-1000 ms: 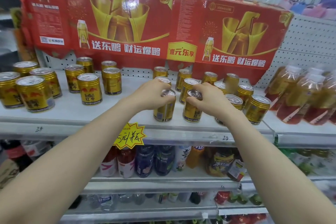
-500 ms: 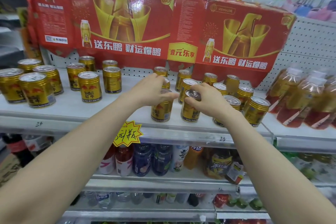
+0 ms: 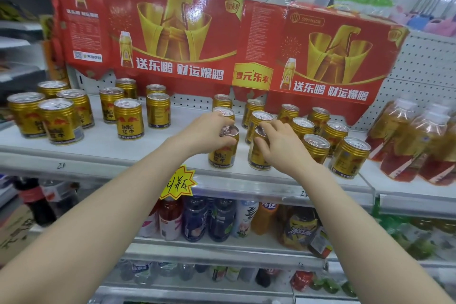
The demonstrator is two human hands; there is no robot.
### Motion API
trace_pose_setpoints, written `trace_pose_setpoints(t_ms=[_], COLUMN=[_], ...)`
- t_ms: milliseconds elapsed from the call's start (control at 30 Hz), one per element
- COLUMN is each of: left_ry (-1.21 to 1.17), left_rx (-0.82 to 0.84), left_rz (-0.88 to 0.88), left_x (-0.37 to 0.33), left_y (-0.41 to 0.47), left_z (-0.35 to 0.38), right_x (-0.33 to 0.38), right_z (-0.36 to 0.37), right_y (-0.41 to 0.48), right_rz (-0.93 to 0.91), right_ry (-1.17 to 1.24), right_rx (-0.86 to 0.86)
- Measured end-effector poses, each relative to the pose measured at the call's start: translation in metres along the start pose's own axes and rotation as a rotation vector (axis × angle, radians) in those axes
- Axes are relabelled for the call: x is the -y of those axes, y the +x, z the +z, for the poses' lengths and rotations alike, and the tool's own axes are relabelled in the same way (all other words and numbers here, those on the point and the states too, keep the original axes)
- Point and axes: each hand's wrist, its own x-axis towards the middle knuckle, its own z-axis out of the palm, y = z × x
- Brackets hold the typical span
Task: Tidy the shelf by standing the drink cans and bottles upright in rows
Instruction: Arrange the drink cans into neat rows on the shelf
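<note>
Gold Red Bull cans stand upright on the white shelf (image 3: 103, 148). My left hand (image 3: 207, 134) grips the top of one front can (image 3: 223, 155). My right hand (image 3: 278, 145) grips the neighbouring front can (image 3: 255, 158); both cans rest on the shelf near its front edge. More cans (image 3: 315, 147) stand in rows to the right and behind. A looser group of cans (image 3: 128, 118) stands at the left. Amber drink bottles (image 3: 404, 140) lean at the far right.
A red cardboard banner (image 3: 222, 44) hangs over the back of the shelf, close above the rear cans. A yellow star price tag (image 3: 179, 184) sticks to the shelf's front lip. Lower shelves hold assorted bottles (image 3: 209, 219).
Both hands stay on the same two front cans; they have slid slightly toward the shelf's front edge. The view has shifted a little.
</note>
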Motion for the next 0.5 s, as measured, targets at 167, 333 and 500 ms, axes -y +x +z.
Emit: trace_pose_setpoints(t_ms=[167,333,500], left_ry=[0.005,-0.014,0.161], left_rx=[-0.012,-0.137,-0.301], left_rz=[0.031,0.008,-0.152], left_x=[-0.003,0.034,0.124], left_y=[-0.01,-0.034,-0.046], left_z=[0.0,-0.013,-0.048], right_x=[-0.005,0.01,0.074], right_z=[-0.002,-0.019,-0.014], right_y=[0.006,0.037,0.079], right_rz=[0.012,0.024,-0.092], right_ry=[-0.024,-0.104,0.0], right_rx=[0.028,-0.025,-0.127])
